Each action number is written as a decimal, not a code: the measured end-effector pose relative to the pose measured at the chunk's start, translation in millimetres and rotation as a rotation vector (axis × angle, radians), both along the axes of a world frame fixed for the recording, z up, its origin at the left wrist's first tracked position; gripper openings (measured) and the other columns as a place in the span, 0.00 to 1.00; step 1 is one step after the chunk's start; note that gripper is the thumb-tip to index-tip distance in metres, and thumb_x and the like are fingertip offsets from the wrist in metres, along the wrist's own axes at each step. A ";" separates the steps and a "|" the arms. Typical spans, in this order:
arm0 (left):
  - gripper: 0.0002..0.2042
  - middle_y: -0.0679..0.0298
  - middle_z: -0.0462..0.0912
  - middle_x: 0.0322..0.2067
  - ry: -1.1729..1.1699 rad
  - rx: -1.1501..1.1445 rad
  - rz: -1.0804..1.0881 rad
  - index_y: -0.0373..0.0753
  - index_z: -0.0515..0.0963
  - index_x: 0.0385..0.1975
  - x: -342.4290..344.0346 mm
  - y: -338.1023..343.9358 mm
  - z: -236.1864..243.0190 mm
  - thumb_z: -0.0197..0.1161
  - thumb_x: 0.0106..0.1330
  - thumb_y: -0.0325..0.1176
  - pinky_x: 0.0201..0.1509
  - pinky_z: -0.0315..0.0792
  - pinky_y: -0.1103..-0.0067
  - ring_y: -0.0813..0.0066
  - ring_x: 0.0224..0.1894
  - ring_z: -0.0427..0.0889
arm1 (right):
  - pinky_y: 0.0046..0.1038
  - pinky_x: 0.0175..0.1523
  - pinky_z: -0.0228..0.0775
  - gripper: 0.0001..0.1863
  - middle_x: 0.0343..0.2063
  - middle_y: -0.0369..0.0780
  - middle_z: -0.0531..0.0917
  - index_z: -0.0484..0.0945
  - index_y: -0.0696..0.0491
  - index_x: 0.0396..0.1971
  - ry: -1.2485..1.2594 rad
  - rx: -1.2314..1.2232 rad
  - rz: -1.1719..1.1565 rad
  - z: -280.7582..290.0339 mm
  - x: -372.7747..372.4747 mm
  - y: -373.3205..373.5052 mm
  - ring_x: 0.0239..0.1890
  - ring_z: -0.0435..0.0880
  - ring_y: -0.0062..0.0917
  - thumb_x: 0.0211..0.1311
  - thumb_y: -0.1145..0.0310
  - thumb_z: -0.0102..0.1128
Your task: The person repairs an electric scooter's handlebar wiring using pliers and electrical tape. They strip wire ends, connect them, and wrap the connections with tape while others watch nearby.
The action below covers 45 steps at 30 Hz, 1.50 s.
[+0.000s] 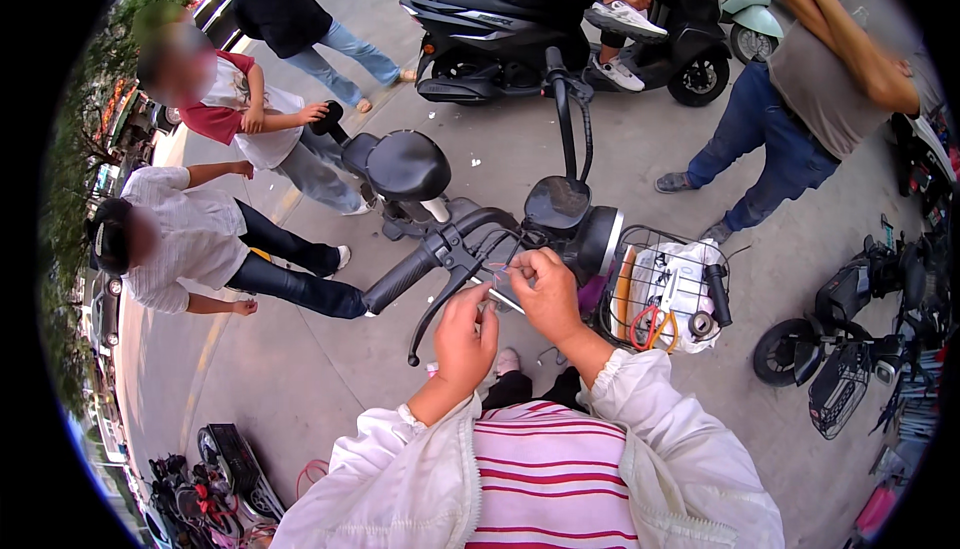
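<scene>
Both my hands are in front of me beside the handlebar of an electric bike. My left hand [467,342] has thumb and index finger pinched close to a thin white strip [507,301] that runs between the hands. With bent fingertips my right hand [546,296] pinches fine reddish wires [496,270]; their ends are too small to make out. Just beyond the hands are the black handlebar grip [402,277], the brake lever [440,311] and cables. A round-cornered mirror [557,204] stands above them.
Right of my hands, a wire basket [625,249] holds orange-handled pliers [655,327], a roll of tape [702,325] and a white plastic bag [683,274]. Several people stand around; one sits on a black scooter [470,29]. Other bikes [840,339] are parked at the right and lower left.
</scene>
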<state>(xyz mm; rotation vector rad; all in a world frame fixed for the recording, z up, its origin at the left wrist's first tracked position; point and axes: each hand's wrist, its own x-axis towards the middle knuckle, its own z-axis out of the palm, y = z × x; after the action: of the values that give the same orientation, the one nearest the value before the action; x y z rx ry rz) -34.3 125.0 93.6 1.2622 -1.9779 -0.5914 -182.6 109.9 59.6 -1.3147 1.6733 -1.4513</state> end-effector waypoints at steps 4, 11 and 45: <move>0.25 0.55 0.80 0.48 -0.331 -0.326 -0.066 0.41 0.73 0.58 -2.8 -11.1 -1.5 0.60 0.57 0.21 0.36 0.78 0.73 0.59 0.39 0.83 | 0.32 0.31 0.70 0.05 0.26 0.39 0.79 0.80 0.54 0.30 0.046 -0.004 0.030 0.7 -4.9 0.1 0.26 0.79 0.32 0.53 0.71 0.65; 0.23 0.54 0.82 0.45 -0.384 -0.205 -0.031 0.40 0.72 0.55 5.5 -34.7 -35.0 0.66 0.58 0.28 0.39 0.78 0.71 0.58 0.39 0.83 | 0.33 0.32 0.71 0.05 0.26 0.39 0.79 0.80 0.54 0.31 0.034 0.028 0.066 0.0 -9.7 0.5 0.26 0.80 0.33 0.54 0.70 0.63; 0.10 0.58 0.84 0.37 -0.119 -0.429 -0.140 0.38 0.75 0.33 1.5 -49.7 -39.3 0.69 0.54 0.26 0.35 0.78 0.73 0.61 0.34 0.84 | 0.34 0.34 0.73 0.06 0.28 0.40 0.80 0.80 0.54 0.32 0.136 0.085 0.073 12.8 -8.1 3.0 0.29 0.82 0.34 0.55 0.69 0.62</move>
<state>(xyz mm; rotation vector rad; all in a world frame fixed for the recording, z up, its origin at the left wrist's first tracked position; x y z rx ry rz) -32.8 75.3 54.3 0.9172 -2.1570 -0.1421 -190.7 112.9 72.4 -1.4392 1.7338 -1.2602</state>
